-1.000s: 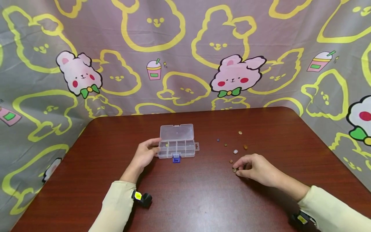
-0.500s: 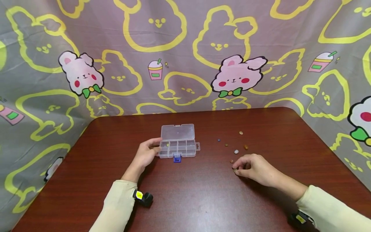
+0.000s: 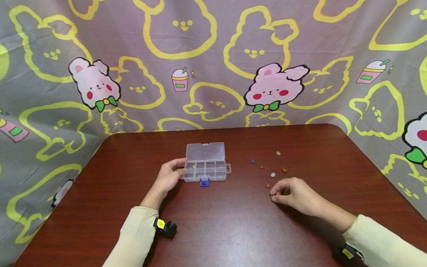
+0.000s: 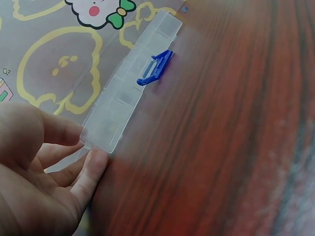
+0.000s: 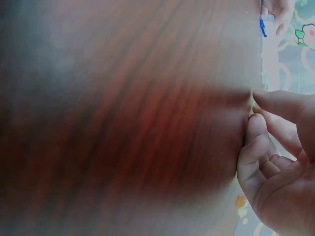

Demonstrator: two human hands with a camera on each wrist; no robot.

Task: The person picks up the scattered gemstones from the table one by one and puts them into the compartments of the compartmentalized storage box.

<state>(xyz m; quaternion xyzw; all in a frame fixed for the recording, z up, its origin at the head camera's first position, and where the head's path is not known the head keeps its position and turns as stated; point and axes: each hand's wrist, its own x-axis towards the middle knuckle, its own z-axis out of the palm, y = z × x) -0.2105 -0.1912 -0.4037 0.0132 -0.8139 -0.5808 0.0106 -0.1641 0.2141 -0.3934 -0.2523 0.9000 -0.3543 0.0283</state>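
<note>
A clear plastic compartment box (image 3: pixel 218 177) with a blue latch (image 3: pixel 205 182) stands on the table, its lid raised at the back. My left hand (image 3: pixel 168 176) grips the left end of it, thumb in front and fingers behind, as the left wrist view shows at the box corner (image 4: pixel 106 130). A small yellowish-green piece (image 3: pixel 194 166) lies in a back left compartment. To the right, my right hand (image 3: pixel 297 196) pinches a small dark stone (image 3: pixel 271 195) between thumb and fingertips at the tabletop. The fingers mostly hide that stone.
Several small stones lie beyond the right hand: a reddish-brown one (image 3: pixel 267 185), a white one (image 3: pixel 272 175), an orange one (image 3: pixel 284 170), a blue one (image 3: pixel 252 161) and others. A patterned cloth (image 3: pixel 207 66) hangs behind the dark red table (image 3: pixel 217 230).
The right thumb and fingertips have closed round the dark stone, which showed more clearly before. My left hand keeps its place on the box. The head view has shifted slightly.
</note>
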